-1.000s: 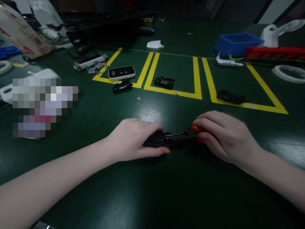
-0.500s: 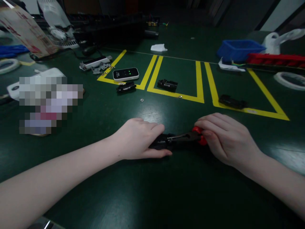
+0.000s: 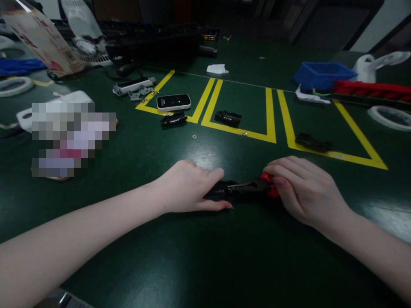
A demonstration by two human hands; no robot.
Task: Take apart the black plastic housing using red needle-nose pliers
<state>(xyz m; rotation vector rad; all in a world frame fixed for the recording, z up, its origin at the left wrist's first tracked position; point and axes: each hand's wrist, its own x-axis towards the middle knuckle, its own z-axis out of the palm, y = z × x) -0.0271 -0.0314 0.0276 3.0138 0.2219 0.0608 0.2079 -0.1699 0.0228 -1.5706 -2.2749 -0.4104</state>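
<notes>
My left hand (image 3: pixel 194 186) is closed round a black plastic part (image 3: pixel 218 191) low over the green table. My right hand (image 3: pixel 305 188) grips the red handles of a pair of pliers (image 3: pixel 253 185). The dark jaws point left and reach the right end of the black part; what lies between them is too dark to make out. Beyond my hands lie similar black parts: one on the left (image 3: pixel 174 119), one in the middle (image 3: pixel 228 117) and one on the right (image 3: pixel 312 142). A small metal ring (image 3: pixel 194 137) rests nearer to my left hand.
Yellow tape (image 3: pixel 239 133) marks areas on the green table (image 3: pixel 180 256). A white device with a black face (image 3: pixel 174 102) sits at the left area. Further right are a blue bin (image 3: pixel 324 76), a red rack (image 3: pixel 372 90) and a tape roll (image 3: pixel 390 116). A blurred-out item (image 3: pixel 73 145) lies left.
The whole view has shifted slightly, so the table things appear a little lower and mostly further right. Both hands keep their holds on the black part and the pliers.
</notes>
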